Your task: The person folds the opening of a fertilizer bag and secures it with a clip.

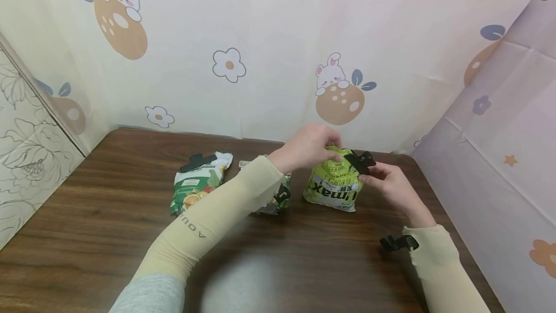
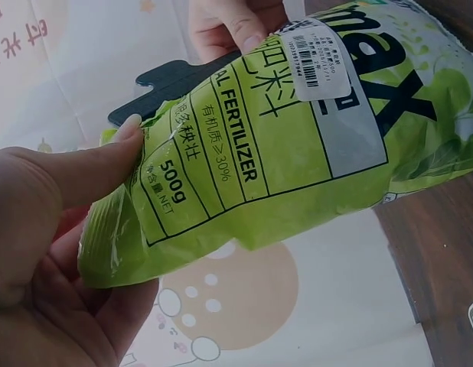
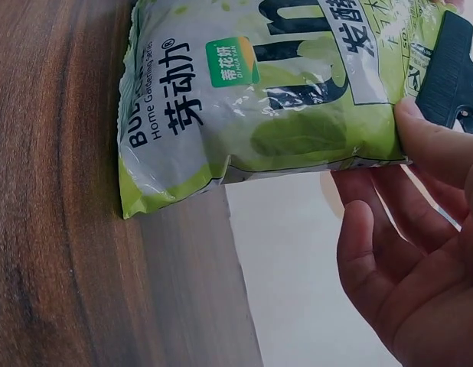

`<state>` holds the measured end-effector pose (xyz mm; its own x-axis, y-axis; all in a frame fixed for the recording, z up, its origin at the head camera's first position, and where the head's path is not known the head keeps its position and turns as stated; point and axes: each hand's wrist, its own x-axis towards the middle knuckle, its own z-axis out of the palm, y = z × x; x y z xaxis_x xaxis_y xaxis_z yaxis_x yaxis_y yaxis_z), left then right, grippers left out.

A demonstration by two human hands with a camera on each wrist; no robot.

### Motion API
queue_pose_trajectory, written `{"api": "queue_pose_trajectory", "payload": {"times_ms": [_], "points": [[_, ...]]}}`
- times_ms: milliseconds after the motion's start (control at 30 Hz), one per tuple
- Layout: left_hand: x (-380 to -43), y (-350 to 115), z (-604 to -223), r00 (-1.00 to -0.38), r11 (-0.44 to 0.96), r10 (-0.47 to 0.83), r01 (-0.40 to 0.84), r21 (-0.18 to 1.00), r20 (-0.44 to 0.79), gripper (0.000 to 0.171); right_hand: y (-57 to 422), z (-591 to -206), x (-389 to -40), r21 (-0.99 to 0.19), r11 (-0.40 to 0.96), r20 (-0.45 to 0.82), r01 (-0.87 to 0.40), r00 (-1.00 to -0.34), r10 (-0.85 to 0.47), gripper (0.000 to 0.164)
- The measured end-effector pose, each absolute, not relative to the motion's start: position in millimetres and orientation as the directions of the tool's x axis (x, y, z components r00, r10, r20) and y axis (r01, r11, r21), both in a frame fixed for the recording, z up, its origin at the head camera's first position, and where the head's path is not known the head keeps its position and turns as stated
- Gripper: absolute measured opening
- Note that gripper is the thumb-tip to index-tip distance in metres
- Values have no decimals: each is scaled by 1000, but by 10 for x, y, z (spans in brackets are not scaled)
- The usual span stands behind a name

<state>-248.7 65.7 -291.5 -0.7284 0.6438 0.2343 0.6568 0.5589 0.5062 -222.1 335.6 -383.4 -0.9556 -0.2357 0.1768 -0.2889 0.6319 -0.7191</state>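
A lime-green and white fertilizer bag (image 1: 332, 182) stands on the table, its top toward the wall. My left hand (image 1: 310, 146) pinches the bag's top left corner between thumb and fingers; in the left wrist view the thumb (image 2: 106, 164) lies on the front of the crimped edge. A black clip (image 1: 360, 162) sits slanted across the top right corner. Just below that clip, my right hand (image 1: 393, 187) holds the bag's right side, thumb (image 3: 443, 145) on the front and other fingers behind. The printed front faces me in the head view.
To the left, a green and white bag (image 1: 197, 182) with vegetable pictures lies with a black clip (image 1: 197, 162) on its top. Another bag (image 1: 271, 206) is partly hidden behind my left sleeve (image 1: 217, 216). A patterned wall covering (image 1: 278, 86) borders the brown table (image 1: 321, 269) at the back.
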Motion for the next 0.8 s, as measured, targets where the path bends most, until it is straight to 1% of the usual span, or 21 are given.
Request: {"api": "queue_pose_trajectory", "payload": {"times_ms": [300, 533, 667, 800], "points": [[-2501, 654, -2943, -745, 567, 614, 647, 510, 262, 14, 3337, -3837, -2221, -738, 634, 119, -229, -970, -213, 29], [-2519, 656, -2994, -778, 577, 590, 595, 560, 219, 13, 3344, -3853, -2226, -750, 628, 73, -208, -969, -234, 30], [-2532, 654, -3027, -792, 604, 578, 577, 550, 196, 15, 3350, -3886, -2250, -770, 606, 46, -198, -965, -258, 31], [-2543, 643, -3068, -793, 616, 577, 579, 535, 195, 14, 3352, -3939, -2276, -797, 578, 6, -177, -958, -285, 33]]}}
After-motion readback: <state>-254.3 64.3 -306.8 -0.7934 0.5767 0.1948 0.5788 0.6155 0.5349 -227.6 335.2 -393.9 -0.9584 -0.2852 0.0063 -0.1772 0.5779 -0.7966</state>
